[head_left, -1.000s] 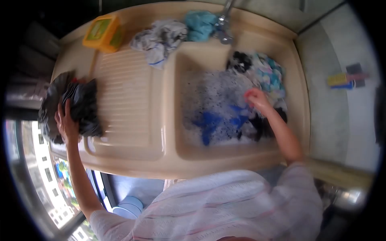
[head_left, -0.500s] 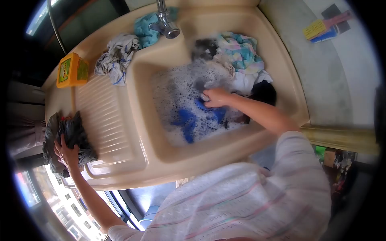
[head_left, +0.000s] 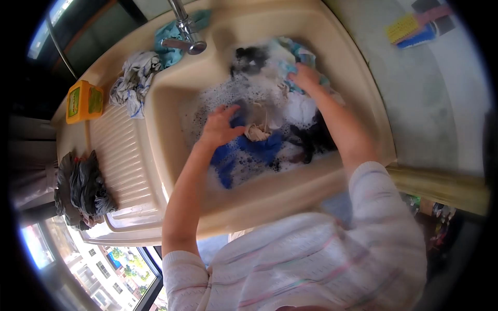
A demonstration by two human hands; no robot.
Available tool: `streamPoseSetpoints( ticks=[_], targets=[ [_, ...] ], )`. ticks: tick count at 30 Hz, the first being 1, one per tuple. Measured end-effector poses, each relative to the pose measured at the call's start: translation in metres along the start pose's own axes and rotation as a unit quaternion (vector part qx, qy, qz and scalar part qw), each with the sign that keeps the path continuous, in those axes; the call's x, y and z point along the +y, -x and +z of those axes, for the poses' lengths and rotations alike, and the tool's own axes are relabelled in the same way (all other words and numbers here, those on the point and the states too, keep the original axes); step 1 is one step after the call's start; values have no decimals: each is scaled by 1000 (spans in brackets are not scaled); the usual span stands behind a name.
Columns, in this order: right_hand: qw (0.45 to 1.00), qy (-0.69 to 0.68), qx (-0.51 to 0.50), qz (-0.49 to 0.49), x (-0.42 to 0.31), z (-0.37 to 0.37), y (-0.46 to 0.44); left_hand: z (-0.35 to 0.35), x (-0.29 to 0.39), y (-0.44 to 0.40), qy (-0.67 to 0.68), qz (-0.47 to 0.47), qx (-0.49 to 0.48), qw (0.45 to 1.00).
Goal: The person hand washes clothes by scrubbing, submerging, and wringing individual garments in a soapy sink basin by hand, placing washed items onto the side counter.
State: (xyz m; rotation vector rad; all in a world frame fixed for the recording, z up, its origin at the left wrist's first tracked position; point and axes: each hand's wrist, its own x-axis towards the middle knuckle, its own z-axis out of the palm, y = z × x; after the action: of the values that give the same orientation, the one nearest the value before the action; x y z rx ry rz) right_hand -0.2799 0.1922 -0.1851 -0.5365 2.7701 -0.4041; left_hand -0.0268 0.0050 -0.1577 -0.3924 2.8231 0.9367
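Well, left hand (head_left: 222, 127) splayed, right hand (head_left: 305, 78) maybe gripping turquoise patterned cloth (head_left: 306, 56), can't tell; hasty lifting might splash white suds (head_left: 210, 98).

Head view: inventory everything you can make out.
Sink basin: 1, beige, centre
Ribbed board: 1, beige, left
Tap: 1, silver, top
Suds: 1 patch, white, in basin
Blue cloth: count unclear, blue, basin front
Small cloth: 1, beige, basin middle
Dark cloths: 2 clumps, black, basin back and right
White cloth: 1, white, basin right
Patterned cloth: 1, multicoloured, basin back right
Teal cloth: 1, teal, behind tap
Crumpled cloth: 1, pale grey, left of tap
Tub: 1, orange, back left
Bundle: 1, dark grey, front left
Brush: 1, yellow-pink, upper right
Window: 1, bright, lower left
Shirt: 1, striped white, bottom
Left hand: 1, bare, over basin
Right hand: 1, bare, at patterned cloth
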Motion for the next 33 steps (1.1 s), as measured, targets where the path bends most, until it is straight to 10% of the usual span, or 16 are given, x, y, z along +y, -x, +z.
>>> streamPoseSetpoints(
  ticks=[4, 10, 12, 17, 26, 30, 33],
  targets=[
    [987, -40, -36, -149, -4, 23, 58, 44, 26, -13, 64, -55, -218, 972],
    [910, -90, -177, -365, -27, -8, 133, 6, 3, -42, 196, -33, -303, 932],
    [878, -72, -236, -410, -39, -10, 156, -15, 12, -64, 370, -80, -145, 914],
    [790, -109, -316, -514, -64, 5, 190, 28, 92, -109, 92, 95, 25, 991],
    [763, -240, -439, -409, -32, -18, 148, -15, 13, -19, 229, -120, 3, 966],
    [769, -437, -328, -333, -36, -43, 108, -79, 16, 30, 354, -81, 144, 920],
    [889, -353, -203, -206, -25, -63, 59, -130, 25, 57, 389, 46, 274, 878]
  ],
)
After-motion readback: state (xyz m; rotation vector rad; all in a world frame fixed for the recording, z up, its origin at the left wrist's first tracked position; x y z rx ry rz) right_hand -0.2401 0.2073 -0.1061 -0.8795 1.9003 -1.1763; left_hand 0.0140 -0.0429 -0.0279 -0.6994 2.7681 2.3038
